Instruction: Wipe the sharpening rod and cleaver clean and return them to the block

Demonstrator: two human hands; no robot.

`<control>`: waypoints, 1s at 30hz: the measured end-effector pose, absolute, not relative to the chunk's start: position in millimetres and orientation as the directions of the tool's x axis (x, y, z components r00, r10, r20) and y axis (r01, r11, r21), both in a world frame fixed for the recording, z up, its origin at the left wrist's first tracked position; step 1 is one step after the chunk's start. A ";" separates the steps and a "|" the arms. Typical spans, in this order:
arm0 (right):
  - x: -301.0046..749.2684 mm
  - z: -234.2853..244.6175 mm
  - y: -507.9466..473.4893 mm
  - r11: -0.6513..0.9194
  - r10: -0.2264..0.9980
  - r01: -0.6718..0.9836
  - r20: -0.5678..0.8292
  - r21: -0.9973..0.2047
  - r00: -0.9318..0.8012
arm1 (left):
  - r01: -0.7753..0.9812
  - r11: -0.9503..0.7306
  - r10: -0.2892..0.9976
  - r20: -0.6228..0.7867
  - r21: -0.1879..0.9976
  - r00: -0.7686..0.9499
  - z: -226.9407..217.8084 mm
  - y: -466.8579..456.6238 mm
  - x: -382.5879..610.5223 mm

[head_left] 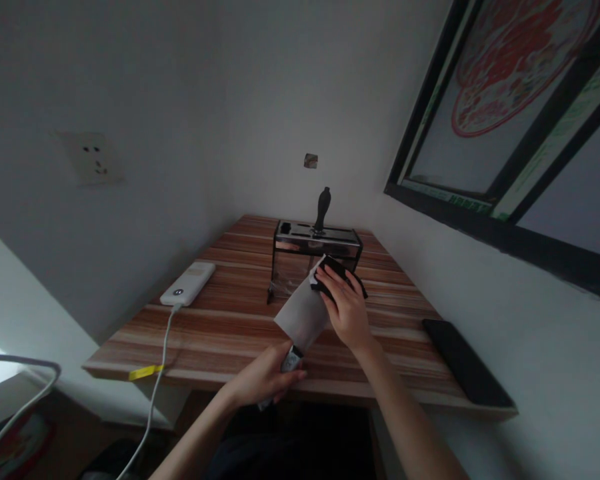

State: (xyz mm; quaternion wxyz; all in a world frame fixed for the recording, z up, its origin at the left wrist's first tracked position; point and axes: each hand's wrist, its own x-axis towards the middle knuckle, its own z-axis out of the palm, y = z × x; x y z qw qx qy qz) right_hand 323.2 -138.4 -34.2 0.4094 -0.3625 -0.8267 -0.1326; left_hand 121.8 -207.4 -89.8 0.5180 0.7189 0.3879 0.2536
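My left hand point(273, 373) is closed round the handle of a cleaver point(303, 313) near the table's front edge. The broad pale blade tilts up and to the right, away from me. My right hand point(347, 310) presses a black cloth point(333, 267) against the far end of the blade, its fingers bent over the cloth. A bit of white shows at the cloth's left edge. Just behind the blade stands a metal knife block point(317, 239) with clear sides, and a dark-handled tool point(323, 210) is upright in its slot.
A white power bank point(189, 283) with a white cable point(164, 350) lies at the left of the wood-grain table point(220, 333). Yellow tape point(145, 372) marks the front edge. At the right lies a black phone point(465, 360). Walls close in the back and right; a framed picture point(510, 73) hangs right.
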 end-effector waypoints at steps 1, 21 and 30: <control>325.0 -32.6 -135.8 0.688 0.495 0.721 0.781 -0.083 -0.382 | 0.294 -0.162 0.821 -0.037 0.942 0.570 -90.2 -207.5 121.6; 302.4 -36.7 -150.7 0.634 0.528 0.763 0.790 -0.123 -0.311 | 0.266 -0.119 0.828 -0.052 0.957 0.558 -96.3 -207.6 122.0; 275.4 -67.2 -202.7 0.770 0.523 0.619 0.709 -0.155 -0.473 | 0.293 -0.104 0.845 -0.070 0.950 0.529 -98.9 -206.6 122.7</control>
